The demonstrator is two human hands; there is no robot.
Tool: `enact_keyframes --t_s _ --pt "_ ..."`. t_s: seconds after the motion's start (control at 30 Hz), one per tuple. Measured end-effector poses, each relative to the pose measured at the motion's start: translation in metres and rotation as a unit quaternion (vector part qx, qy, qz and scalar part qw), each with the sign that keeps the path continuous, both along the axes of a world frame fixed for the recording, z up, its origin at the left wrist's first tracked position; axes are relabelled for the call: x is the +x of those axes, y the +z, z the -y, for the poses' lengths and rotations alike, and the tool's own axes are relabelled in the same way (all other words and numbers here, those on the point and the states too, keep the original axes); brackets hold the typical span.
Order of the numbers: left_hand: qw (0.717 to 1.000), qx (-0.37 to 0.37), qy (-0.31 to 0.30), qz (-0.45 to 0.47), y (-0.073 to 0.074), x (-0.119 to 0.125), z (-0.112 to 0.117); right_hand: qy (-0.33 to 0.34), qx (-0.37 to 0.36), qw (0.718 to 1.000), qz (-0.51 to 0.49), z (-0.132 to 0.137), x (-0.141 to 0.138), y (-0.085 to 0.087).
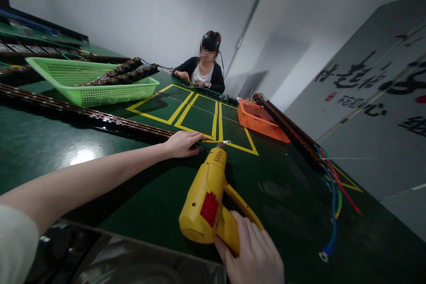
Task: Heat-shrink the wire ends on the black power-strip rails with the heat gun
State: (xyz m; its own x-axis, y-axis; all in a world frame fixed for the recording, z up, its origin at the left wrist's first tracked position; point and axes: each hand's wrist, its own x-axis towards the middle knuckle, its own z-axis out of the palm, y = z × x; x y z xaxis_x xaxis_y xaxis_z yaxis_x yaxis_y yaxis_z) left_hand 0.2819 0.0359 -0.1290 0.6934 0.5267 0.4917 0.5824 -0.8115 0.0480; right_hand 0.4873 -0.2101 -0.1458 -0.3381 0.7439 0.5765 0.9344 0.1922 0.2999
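My right hand [254,253] is wrapped round the handle of a yellow heat gun [204,199], whose nozzle points away from me. Just beyond the nozzle tip lies a small metal ring terminal [226,141]. My left hand [183,144] is closed on wires at the near end of a long dark strip [126,127]; a red wire [207,136] shows past its fingertips. The fingers partly hide the wires, and the heat gun's nozzle covers some of the stretch between hand and terminal.
A green basket [109,95] holding dark strips stands at left. At right is an orange basket [261,122], with a strip bundle [293,131] leaning over it and coloured wires [334,191] trailing. Yellow tape [179,108] marks the green table. A person [204,71] sits opposite, handling a part.
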Motion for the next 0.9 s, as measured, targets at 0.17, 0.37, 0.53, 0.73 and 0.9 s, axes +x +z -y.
enact_keyframes --t_s 0.17,0.37,0.53,0.73,0.9 --pt "1.0 -0.007 -0.006 -0.003 0.0 -0.001 -0.002 0.013 -0.004 1.0 -0.025 -0.002 -0.02 -0.001" --pt "1.0 -0.022 0.0 -0.015 -0.001 -0.003 -0.004 0.031 -0.004 0.999 -0.031 -0.003 -0.033 -0.004" --pt "0.999 -0.031 -0.002 -0.018 0.001 -0.003 -0.003 0.042 0.013 0.998 -0.037 -0.004 -0.035 0.001" --pt "1.0 -0.022 -0.004 -0.016 0.0 -0.003 -0.003 0.049 0.031 0.996 -0.067 -0.006 -0.036 0.006" --pt "1.0 -0.005 -0.021 -0.004 -0.001 -0.004 -0.003 0.029 0.023 0.996 -0.079 -0.005 -0.026 0.004"
